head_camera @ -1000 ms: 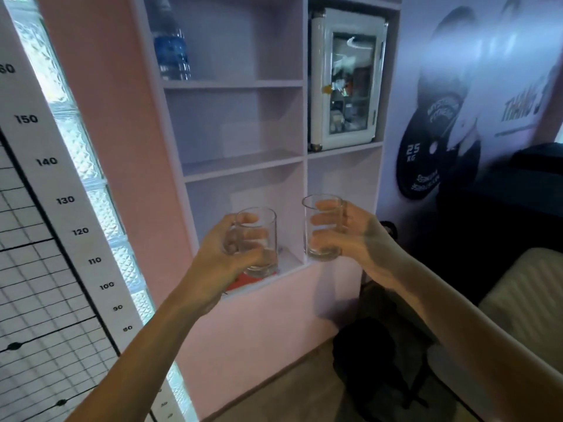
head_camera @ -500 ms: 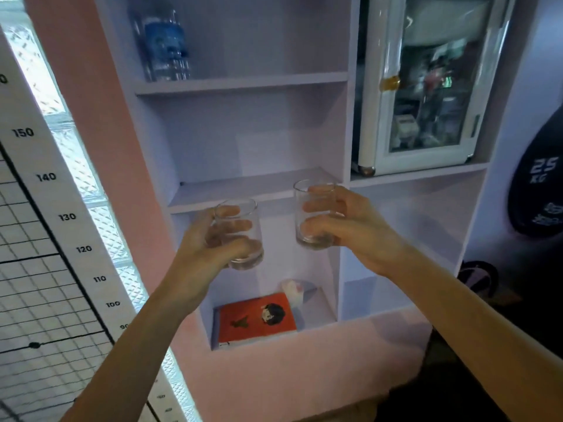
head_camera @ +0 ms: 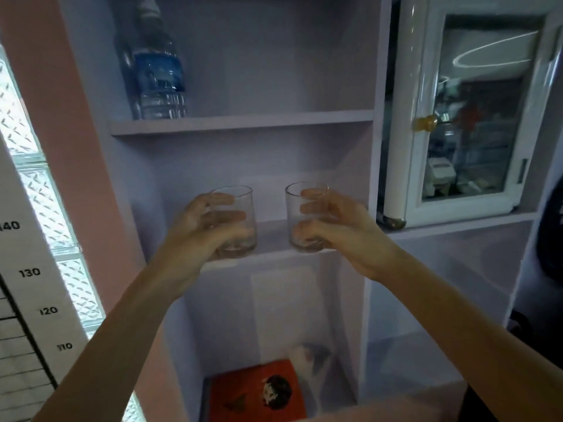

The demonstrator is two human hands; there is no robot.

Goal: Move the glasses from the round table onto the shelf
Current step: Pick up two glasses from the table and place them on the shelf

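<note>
Wrapping each upright glass, left hand (head_camera: 201, 229) fingers hold one (head_camera: 236, 222), right hand (head_camera: 341, 233) the other (head_camera: 304, 217).

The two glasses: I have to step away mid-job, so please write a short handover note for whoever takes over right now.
Left hand: gripping the left glass.
Right hand: gripping the right glass.
Both glasses are upright at the front edge of the middle shelf; whether they touch it is unclear.
Done: both glasses brought to the shelf unit.
Left: set them down, release.
</note>
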